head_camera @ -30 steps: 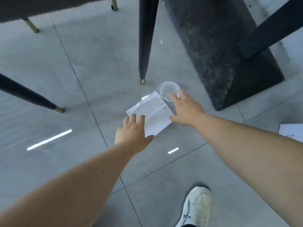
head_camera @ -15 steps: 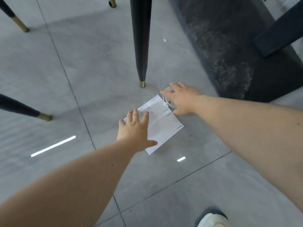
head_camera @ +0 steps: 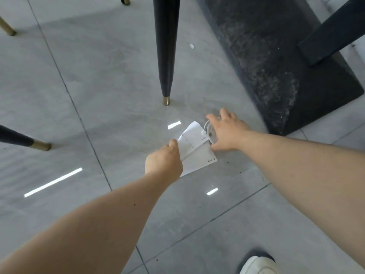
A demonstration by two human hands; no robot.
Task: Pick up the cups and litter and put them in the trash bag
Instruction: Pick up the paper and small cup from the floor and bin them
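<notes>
Since the earlier frame the left hand (head_camera: pixel 165 161) has clenched the paper (head_camera: pixel 197 153); beside it, the right hand (head_camera: pixel 227 133) clasps the cup (head_camera: pixel 209 133). Bagging remains; no bag visible.

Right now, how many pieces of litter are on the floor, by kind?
Paper sheet: 1, pinched by the left hand
Clear plastic cup: 1, under the right hand
Small white scrap: 1
Total: 3
</notes>
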